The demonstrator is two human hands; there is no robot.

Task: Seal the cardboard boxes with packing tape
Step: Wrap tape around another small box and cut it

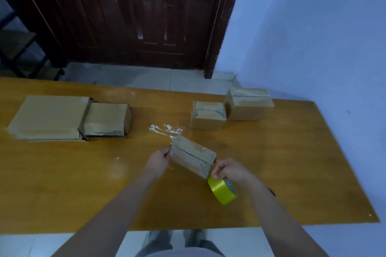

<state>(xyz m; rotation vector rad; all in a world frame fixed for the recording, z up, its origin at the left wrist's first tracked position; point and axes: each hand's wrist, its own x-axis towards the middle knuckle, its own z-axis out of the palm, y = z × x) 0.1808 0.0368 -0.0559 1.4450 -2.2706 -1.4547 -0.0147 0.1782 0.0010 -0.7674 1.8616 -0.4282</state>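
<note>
A small cardboard box (193, 155) lies tilted at the middle of the wooden table (292, 162), its flap seam facing up. My left hand (159, 159) holds the box's left end, fingers curled at its edge. My right hand (227, 170) grips the yellow tape roll (222, 191) at the box's right end; the thumb and fingers pinch close to the box corner. Whether a strip of tape spans the box I cannot tell.
Two small closed boxes (208, 116) (248, 103) stand at the back right of the table. Two flat cardboard packs (49, 117) (106, 120) lie at the left. A dark wooden door (135, 16) stands beyond the far edge, a blue wall at the right.
</note>
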